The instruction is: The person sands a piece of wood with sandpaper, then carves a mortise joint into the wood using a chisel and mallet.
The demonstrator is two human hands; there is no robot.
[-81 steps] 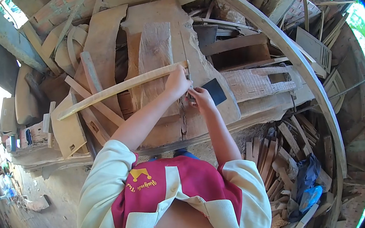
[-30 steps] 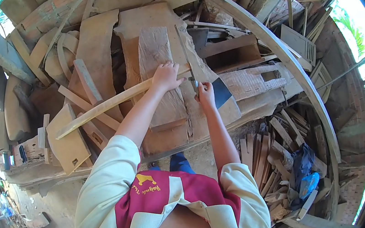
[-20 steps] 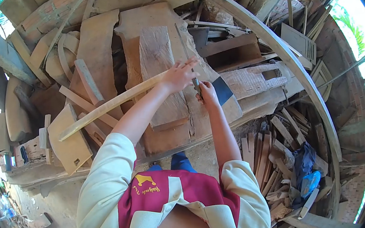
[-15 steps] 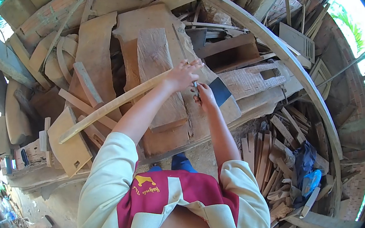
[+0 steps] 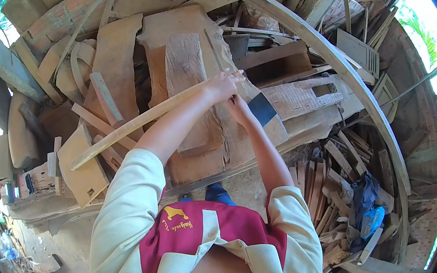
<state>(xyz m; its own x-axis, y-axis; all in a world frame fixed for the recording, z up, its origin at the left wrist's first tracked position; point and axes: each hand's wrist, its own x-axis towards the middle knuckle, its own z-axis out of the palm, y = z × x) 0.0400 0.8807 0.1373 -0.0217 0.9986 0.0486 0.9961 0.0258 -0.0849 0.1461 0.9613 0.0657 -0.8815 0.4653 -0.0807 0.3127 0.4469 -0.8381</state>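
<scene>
My left hand is closed round the upper end of a long, narrow wooden strip, which slants down to the left over the boards. My right hand is close against it, at the strip's end, with its fingers mostly hidden behind my left hand and wrist; what it holds does not show clearly. Below both hands lies a wide wooden slab. A thick, rough block rests on that slab, left of my hands. Just right of my right hand is a dark flat square.
A long curved beam arches over the right side. Wood scraps, a black bag and a blue plastic piece are heaped at the right. Boards lean at the left, with a square-holed panel in front.
My right hand has moved up and slightly left, against my left hand. The small metal object seen in its fingers before is now hidden.
</scene>
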